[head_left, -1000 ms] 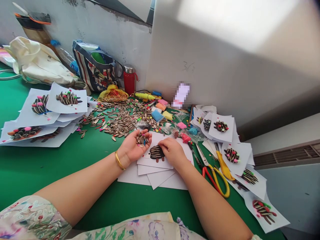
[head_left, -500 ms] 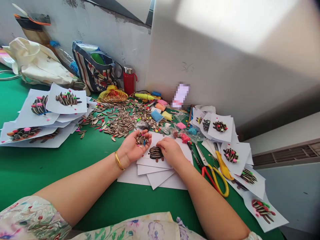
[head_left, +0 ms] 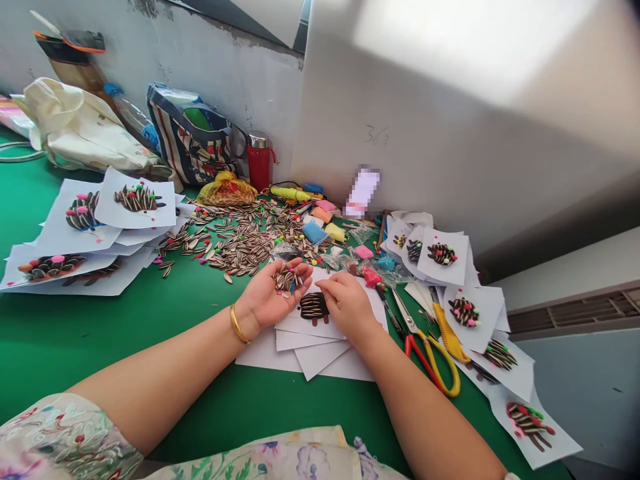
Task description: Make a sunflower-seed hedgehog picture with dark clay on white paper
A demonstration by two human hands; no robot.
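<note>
My left hand (head_left: 270, 297) is cupped palm up around a small heap of sunflower seeds (head_left: 287, 280), with a few coloured bits among them. My right hand (head_left: 347, 303) is closed in a pinch just above the right edge of a hedgehog picture (head_left: 313, 305), made of dark clay and rows of striped seeds. Whatever lies between its fingertips is too small to make out. The picture is on the top sheet of a fanned stack of white paper (head_left: 320, 357). Behind my hands spreads a large pile of sunflower seeds (head_left: 240, 240).
Yellow-handled scissors (head_left: 430, 353), red-handled pliers (head_left: 417, 353) and a yellow cutter (head_left: 447, 330) lie to the right. Seed pictures on paper are stacked at left (head_left: 75, 220) and right (head_left: 445, 257). Packets of coloured clay (head_left: 314, 232), a red bottle (head_left: 259, 163) and a striped bag (head_left: 190, 137) stand behind.
My right hand has lifted slightly off the hedgehog picture, its fingertips now a little higher. My left hand, still holding seeds, has shifted slightly right towards it.
</note>
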